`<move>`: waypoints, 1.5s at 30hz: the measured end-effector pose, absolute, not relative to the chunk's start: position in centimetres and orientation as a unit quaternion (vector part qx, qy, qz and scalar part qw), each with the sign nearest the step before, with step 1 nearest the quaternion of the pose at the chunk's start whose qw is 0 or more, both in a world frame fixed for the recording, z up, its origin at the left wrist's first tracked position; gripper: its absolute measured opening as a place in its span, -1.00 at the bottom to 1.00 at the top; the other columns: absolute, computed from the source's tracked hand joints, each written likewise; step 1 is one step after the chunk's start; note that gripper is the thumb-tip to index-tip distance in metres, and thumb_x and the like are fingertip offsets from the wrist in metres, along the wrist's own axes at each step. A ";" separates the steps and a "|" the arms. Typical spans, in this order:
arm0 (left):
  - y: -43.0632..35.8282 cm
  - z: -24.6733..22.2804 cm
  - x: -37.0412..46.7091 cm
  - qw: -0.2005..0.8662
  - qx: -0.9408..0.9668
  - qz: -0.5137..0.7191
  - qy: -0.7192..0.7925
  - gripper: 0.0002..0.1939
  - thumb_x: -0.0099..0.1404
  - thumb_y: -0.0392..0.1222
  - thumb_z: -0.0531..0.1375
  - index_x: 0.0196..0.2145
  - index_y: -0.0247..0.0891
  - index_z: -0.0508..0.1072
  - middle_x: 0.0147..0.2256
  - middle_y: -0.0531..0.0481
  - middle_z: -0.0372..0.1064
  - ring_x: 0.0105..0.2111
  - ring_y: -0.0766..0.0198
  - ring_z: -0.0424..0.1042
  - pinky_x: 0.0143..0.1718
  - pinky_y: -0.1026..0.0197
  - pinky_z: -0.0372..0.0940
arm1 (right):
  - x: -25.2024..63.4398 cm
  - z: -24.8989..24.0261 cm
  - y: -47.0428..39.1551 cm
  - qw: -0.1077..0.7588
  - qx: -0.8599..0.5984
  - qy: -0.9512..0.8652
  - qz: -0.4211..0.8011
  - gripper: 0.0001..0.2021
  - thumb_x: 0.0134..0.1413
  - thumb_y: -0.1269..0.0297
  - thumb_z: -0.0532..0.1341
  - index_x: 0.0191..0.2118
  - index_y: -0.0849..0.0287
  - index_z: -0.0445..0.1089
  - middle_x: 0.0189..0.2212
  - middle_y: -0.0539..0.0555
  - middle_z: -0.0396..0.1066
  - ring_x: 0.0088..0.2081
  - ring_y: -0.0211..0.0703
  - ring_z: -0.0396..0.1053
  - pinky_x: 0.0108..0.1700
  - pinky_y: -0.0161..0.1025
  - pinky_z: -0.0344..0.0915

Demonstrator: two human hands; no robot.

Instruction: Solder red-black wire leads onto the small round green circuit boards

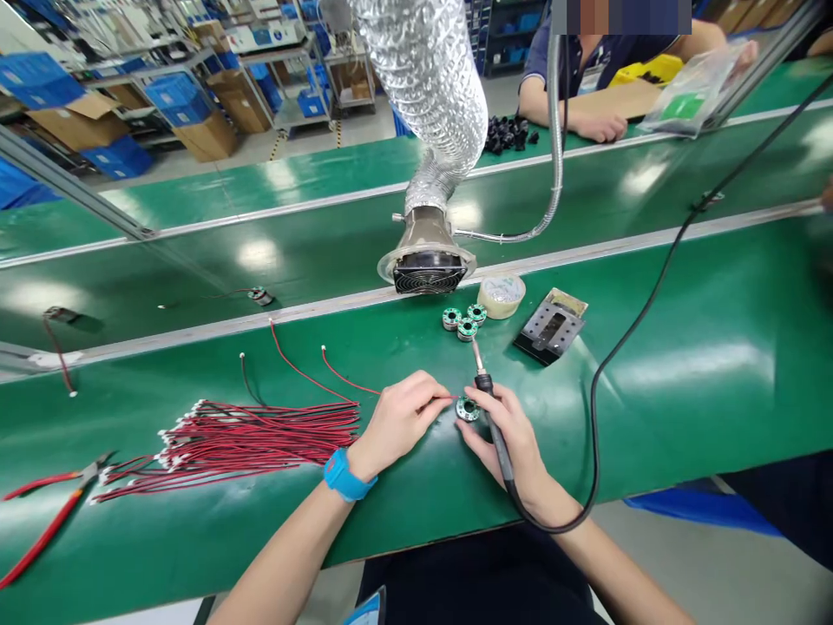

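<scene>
A: Biggest first?
B: 1 wire bundle [260, 431] on bench, L of hands. 3 spare rings [464, 320] by fan.
A: Hands?
B: L hand [400, 420] pinches 1 red wire [437, 399]; R hand [508, 434] grips soldering iron [487, 401], fingers on 1 ring [467, 409] btwn hands.

Small round green part [467, 409] flat on belt, apparently touching red wire [437, 400].

Both forearms are bare, a bright blue wristband [348, 476] on the left wrist, dark clothing below.
</scene>
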State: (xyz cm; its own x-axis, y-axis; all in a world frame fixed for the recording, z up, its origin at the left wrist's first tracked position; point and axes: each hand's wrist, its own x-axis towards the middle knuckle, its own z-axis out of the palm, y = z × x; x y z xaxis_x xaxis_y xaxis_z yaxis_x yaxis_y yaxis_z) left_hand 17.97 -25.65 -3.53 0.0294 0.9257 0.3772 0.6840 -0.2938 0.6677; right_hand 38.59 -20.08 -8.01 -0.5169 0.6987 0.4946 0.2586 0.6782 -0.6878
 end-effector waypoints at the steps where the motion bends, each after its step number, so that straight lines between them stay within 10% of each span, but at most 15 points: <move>1: -25.6 -3.6 18.2 0.144 0.705 0.392 0.573 -0.88 0.53 -0.21 0.22 -0.19 -0.21 0.55 -0.26 -0.02 0.52 -0.26 0.27 0.49 -0.22 0.24 0.35 | 38.6 -8.1 -20.1 0.398 -0.294 -0.824 0.277 -0.47 0.32 0.37 0.32 0.34 -0.04 0.30 0.13 0.19 0.35 0.12 0.03 0.49 0.10 -0.08 0.53; 16: -26.1 -3.9 22.0 0.293 0.497 0.488 0.656 -0.82 0.43 -0.21 0.27 -0.36 -0.24 0.52 -0.28 -0.02 0.39 -0.28 0.26 0.41 -0.29 0.26 0.28 | 37.8 -7.8 -21.2 0.409 -0.337 -0.802 0.274 -0.40 0.31 0.13 0.38 0.38 0.02 0.27 0.11 0.25 0.33 -0.04 0.02 0.53 -0.05 -0.07 0.57; 24: -26.7 -3.7 23.4 0.266 0.552 0.444 0.653 -0.88 0.46 -0.28 0.20 -0.30 -0.21 0.42 -0.15 -0.07 0.41 -0.21 0.25 0.42 -0.21 0.22 0.30 | 42.6 -7.3 -21.7 0.517 -0.383 -0.708 0.291 -0.77 0.42 0.38 0.17 0.00 0.09 0.58 -0.29 0.06 0.60 -0.38 -0.17 0.55 -0.26 -0.23 0.52; 31: -26.6 -4.2 23.5 0.256 0.574 0.428 0.649 -0.87 0.42 -0.35 0.21 -0.31 -0.20 0.39 -0.17 -0.05 0.43 -0.22 0.25 0.42 -0.21 0.21 0.30 | 43.9 -6.9 -23.0 0.543 -0.364 -0.674 0.344 -0.70 0.39 0.37 0.11 -0.24 0.06 0.61 -0.63 -0.09 0.40 -0.60 -0.22 0.39 -0.35 -0.19 0.45; 45: -26.3 -4.1 23.3 0.245 0.588 0.421 0.646 -0.86 0.37 -0.38 0.23 -0.34 -0.21 0.41 -0.20 -0.04 0.44 -0.27 0.29 0.41 -0.25 0.24 0.31 | 43.3 -5.7 -22.2 0.546 -0.302 -0.717 0.311 -0.72 0.27 0.42 0.10 -0.26 0.07 0.58 -0.64 -0.09 0.39 -0.60 -0.19 0.40 -0.43 -0.18 0.40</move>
State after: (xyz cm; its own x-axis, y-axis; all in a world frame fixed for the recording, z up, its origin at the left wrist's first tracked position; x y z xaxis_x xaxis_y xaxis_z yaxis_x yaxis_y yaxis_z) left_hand 23.33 -26.33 -4.12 -0.1881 0.9658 0.1786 0.5528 -0.0461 0.8320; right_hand 43.30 -22.24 -5.74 -0.2229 0.7719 0.5954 0.0935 0.6248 -0.7751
